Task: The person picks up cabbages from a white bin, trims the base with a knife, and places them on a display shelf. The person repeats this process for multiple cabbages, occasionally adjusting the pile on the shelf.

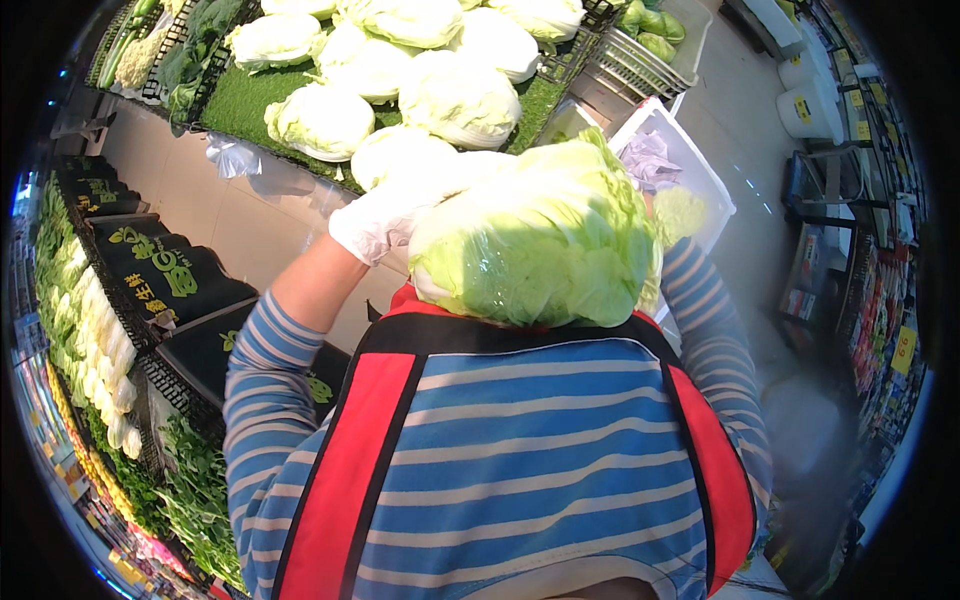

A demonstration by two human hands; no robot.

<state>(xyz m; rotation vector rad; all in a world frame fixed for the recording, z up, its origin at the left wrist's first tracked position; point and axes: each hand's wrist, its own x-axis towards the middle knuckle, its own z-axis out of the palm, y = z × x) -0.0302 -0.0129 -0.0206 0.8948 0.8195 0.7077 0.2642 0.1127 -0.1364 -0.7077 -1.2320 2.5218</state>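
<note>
A large napa cabbage [540, 247] is held up close against the chest, partly shining as if wrapped in clear film. My left hand [394, 217], in a white glove, supports it at its left side; the fingers are washed out by bright light. My right hand is mostly hidden behind the cabbage's right side, where a pale loose leaf [679, 214] shows beside the forearm; its grip does not show. Beyond, more napa cabbages [457, 97] lie on a green turf-covered display [240, 101].
A white bin [712, 172] with crumpled pale plastic [651, 159] stands at front right, below a crate [686, 67] of green vegetables. Black printed crates [172, 270] and leafy vegetables line the left. White buckets [810, 112] and stocked shelves are at right.
</note>
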